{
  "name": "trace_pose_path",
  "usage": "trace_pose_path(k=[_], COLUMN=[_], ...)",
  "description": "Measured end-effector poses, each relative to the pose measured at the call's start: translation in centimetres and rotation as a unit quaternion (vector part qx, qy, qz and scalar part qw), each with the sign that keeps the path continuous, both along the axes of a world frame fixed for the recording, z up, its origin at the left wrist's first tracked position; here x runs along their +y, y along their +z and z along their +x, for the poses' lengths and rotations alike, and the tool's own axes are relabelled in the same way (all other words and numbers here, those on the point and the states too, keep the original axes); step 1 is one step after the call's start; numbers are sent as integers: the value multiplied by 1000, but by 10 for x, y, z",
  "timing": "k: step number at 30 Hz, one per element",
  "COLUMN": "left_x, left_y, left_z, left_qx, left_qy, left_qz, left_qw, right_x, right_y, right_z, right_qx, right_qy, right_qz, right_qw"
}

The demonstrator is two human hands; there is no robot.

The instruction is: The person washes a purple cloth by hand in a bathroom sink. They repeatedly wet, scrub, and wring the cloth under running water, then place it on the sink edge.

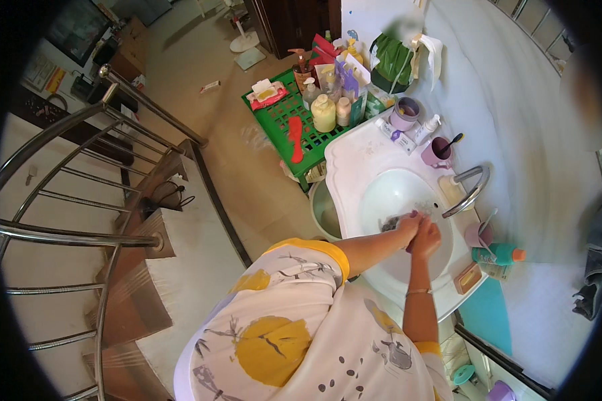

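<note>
We see our left hand (409, 224) and right hand (427, 237) pressed together over the white sink (381, 194), a dark, blurred thing (390, 223) at their fingertips, grip unclear, chrome faucet (470, 190) just beyond, face unseen.

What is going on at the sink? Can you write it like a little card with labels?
Place: white sink by a wall
Left hand: over the basin, pressed against the right hand
Between the hands: something dark, too small to identify
Tap: curved metal, above the basin
On the rim: purple cup, teal bottle
Beside the sink: green crate with bottles and a red comb
</note>
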State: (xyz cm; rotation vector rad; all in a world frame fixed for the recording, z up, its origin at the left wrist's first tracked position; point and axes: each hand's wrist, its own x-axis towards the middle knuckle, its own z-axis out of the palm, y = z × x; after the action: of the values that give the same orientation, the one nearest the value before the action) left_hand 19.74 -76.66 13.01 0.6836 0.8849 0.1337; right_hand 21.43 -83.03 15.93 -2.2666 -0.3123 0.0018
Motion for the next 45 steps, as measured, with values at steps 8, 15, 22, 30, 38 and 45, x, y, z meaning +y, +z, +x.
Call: trace_pose_path(k=[8, 15, 22, 30, 38, 45], left_x=[16, -7, 7, 25, -25, 9], left_y=[-22, -11, -8, 6, -59, -23], left_z=[18, 13, -4, -3, 17, -1], left_qx=[7, -50, -96, -2, 6, -88], left_qy=[13, -26, -163, 55, -62, -24], left_qz=[-60, -83, -247, -148, -56, -228], left_qw=[998, 995, 950, 987, 996, 969], right_x=[16, 8, -10, 0, 2, 10], right_y=[20, 0, -37, 21, -7, 28], right_z=[-25, 10, 20, -26, 23, -9], right_qx=[-150, 3, -17, 54, -90, -101], right_qy=[98, -19, -28, 17, 3, 163], right_qz=[28, 75, -27, 253, -2, -188], right_qw=[983, 997, 999, 966, 996, 963])
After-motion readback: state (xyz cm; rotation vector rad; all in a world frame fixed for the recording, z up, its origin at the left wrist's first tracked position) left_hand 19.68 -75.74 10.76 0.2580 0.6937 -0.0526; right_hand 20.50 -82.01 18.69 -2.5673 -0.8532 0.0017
